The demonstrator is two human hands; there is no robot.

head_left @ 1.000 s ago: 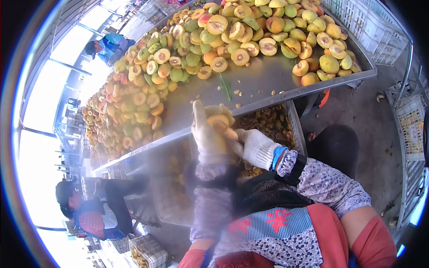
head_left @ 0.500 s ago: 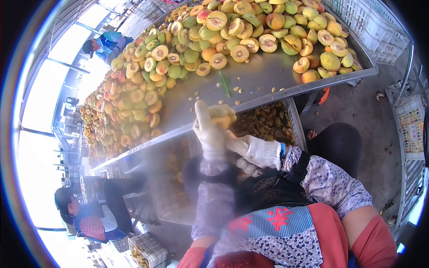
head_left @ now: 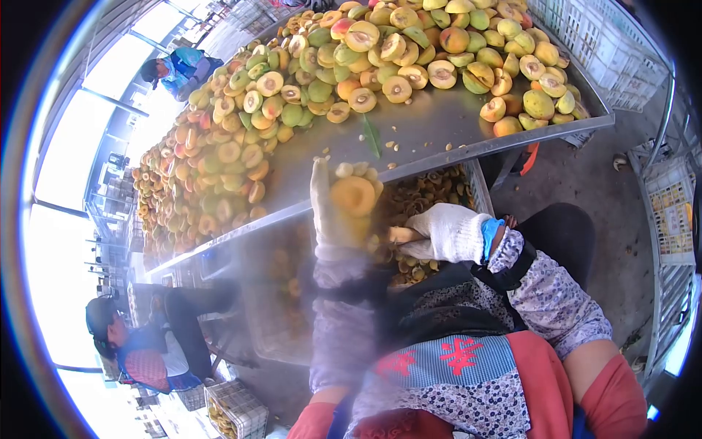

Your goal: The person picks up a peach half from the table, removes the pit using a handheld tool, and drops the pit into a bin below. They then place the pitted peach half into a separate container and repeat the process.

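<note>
left hand (head_left: pixel 335 212) cups halved fruit (head_left: pixel 354 196), right hand (head_left: pixel 451 233) grips tool (head_left: pixel 401 235); crate (head_left: pixel 480 192) holds fruit pieces (head_left: pixel 443 187).

Right hand (head_left: pixel 455 233): pulled back, now apart from the left hand (head_left: pixel 329 212)
Fruit half (head_left: pixel 354 196): hollow face now plainly showing
Tan piece (head_left: pixel 401 235): now clearly visible

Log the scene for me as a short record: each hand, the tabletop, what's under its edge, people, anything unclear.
left hand: gloved, holding a halved fruit, cut face toward the camera
right hand: gloved, gripping a tan stub, apart from the fruit
tabletop: metal table with a heap of fruit, many halved, and a green leaf
under near edge: container of cut pieces
people: seated person; another beyond the heap
unclear: what the stub belongs to
</note>
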